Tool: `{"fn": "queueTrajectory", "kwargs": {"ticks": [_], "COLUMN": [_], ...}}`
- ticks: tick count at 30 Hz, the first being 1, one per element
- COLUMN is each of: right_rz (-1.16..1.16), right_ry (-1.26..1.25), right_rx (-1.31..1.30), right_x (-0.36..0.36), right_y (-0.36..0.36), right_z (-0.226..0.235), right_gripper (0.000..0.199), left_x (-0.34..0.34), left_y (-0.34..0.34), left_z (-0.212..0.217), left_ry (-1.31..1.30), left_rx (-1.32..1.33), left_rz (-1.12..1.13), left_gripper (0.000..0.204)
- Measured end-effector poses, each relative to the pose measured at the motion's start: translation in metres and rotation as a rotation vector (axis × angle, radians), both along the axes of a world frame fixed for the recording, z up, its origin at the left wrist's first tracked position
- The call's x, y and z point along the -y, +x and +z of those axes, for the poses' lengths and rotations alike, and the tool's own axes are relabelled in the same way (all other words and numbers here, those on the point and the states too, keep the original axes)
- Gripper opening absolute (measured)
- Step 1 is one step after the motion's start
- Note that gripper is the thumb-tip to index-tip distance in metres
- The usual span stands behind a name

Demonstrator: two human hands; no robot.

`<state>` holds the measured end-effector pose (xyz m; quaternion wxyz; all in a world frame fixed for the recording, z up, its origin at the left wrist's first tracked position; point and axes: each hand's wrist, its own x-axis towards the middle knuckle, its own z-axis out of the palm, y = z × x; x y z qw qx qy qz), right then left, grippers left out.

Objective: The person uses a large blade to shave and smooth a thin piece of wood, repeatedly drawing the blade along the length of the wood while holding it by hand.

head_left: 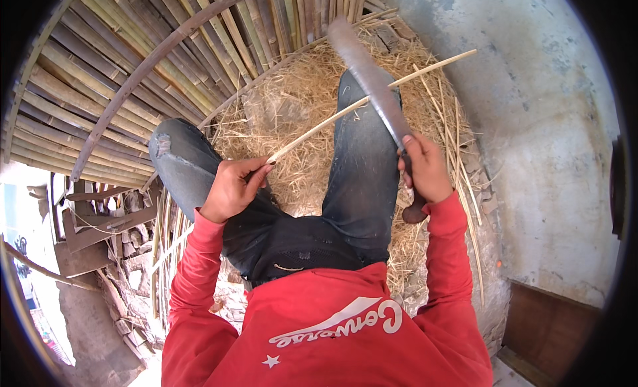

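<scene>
My left hand [234, 186] is closed on one end of a thin, pale bamboo strip [312, 131], which slants up to the far right over my legs. In my right hand [425, 167] is the dark handle of a long, broad-bladed knife [372, 81], its rounded end sticking out below my fist. The blade points away from me and crosses the strip above my right thigh, its edge at or very near the strip; whether they touch I cannot tell. Its far end is slightly blurred.
Pale shavings [292, 181] cover the ground between and beyond my legs. A slatted bamboo panel with a curved pole [143, 71] stands at the far left. Loose strips [458, 147] lie right, beside a worn wall [538, 121]. A brown board [548, 324] is at the lower right.
</scene>
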<state>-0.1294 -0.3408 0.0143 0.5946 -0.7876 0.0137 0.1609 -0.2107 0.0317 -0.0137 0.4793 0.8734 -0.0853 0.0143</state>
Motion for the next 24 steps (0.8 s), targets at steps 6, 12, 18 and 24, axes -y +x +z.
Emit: {"fn": "queueTrajectory", "kwargs": {"ticks": [6,12,18,24], "right_rz": [-0.24,0.037,-0.217,-0.024], "right_ry": [0.048,0.032,0.079,-0.064], "right_rx": [0.047,-0.067,0.062,0.016], "right_x": [0.008,-0.01,-0.005,-0.009], "right_y": [0.014,-0.011,0.01,-0.007], "right_z": [-0.007,0.0,-0.009,0.003], "right_gripper": [0.031,0.031,0.03,0.027], "left_x": [0.02,0.034,0.043,0.054], "left_y": [0.013,0.022,0.029,0.037], "left_z": [0.007,-0.005,0.003,0.005], "left_ry": [0.049,0.015,0.053,0.05], "left_rx": [0.006,0.09,0.127,0.141], "left_rz": [-0.013,0.012,-0.005,0.021], "left_gripper": [0.015,0.015,0.015,0.012]}}
